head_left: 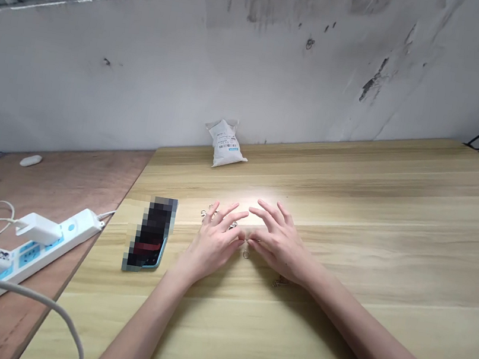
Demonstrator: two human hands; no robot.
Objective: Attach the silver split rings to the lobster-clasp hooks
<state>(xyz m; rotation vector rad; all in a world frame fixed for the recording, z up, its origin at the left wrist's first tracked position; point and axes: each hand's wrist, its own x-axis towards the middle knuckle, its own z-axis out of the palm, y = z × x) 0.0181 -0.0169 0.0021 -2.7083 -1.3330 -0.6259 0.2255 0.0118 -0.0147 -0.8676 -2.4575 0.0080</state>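
Observation:
My left hand and my right hand meet over the table, thumb and index finger of each pinched together, the other fingers spread. Between their fingertips is a tiny metal piece, too small to make out clearly. A small metal ring shows just below the pinch; whether it hangs from the piece or lies on the wood I cannot tell. Several small shiny metal clasps lie behind my left hand, partly hidden by its fingers. More small metal rings lie under my right wrist.
A phone with a blue edge lies left of my left hand. At the back, a white plastic packet rests near the wall. On the lower brown surface at left are a power strip with plugged chargers and a looping grey cable.

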